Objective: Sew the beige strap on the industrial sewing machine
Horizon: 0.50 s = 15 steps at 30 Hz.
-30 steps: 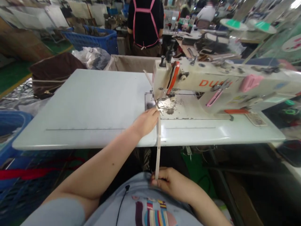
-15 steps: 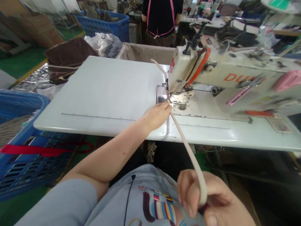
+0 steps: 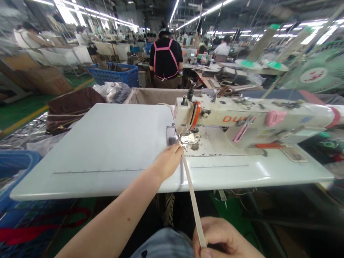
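Observation:
A long, narrow beige strap [image 3: 191, 188] runs from the needle area of the sewing machine [image 3: 215, 114] down toward my body. My left hand [image 3: 170, 161] rests on the table just in front of the needle plate, its fingers closed on the strap near the presser foot. Lower down, close to my lap, my right hand [image 3: 217, 236] grips the strap between thumb and fingers. Behind the needle, the strap's far end [image 3: 168, 105] curves out over the table. My left fingers hide the spot where the strap meets the needle.
The white sewing table [image 3: 113, 143] carries a printed ruler line. Blue baskets stand at the left [image 3: 24, 157] and far back [image 3: 118, 73]. Pink-handled snips [image 3: 242, 132] hang on the machine. Beyond a fabric-lined bin [image 3: 156, 95], a person [image 3: 165, 59] in a pink-strapped apron faces away.
The camera view has tilted up, showing more of the workshop. Both hands keep hold of the strap, and the stretch between them is now straighter.

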Motion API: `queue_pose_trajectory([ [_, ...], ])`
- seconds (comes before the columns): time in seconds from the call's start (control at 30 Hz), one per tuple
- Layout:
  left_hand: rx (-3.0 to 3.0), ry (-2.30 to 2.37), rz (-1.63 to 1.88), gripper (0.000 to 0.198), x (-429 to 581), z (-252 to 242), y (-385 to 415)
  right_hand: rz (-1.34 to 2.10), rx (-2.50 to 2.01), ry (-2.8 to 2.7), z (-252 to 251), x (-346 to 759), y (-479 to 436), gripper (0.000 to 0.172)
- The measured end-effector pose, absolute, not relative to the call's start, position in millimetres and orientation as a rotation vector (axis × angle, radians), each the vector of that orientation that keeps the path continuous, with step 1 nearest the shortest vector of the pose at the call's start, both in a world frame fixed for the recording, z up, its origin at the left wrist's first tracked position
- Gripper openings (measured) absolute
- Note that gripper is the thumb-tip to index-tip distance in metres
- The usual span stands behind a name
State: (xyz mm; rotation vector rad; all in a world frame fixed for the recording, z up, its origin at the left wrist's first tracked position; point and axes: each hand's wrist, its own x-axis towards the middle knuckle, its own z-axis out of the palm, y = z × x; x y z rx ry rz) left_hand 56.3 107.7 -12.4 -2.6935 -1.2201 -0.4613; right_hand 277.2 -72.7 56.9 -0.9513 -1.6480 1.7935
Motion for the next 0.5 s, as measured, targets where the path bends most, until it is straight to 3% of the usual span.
queue_pose_trajectory([
  [0.37, -2.702, -1.267, -0.628, 0.022, 58.1, -13.8, 107.1, 1.747, -0.996, -1.503, 23.0, 272.8, -55.4, 0.038],
  [0.5, -2.705, -1.264, -0.677, 0.022, 57.7, -10.9, 105.8, 1.903, -1.056, -1.197, 4.7, 265.4, -54.6, 0.052],
])
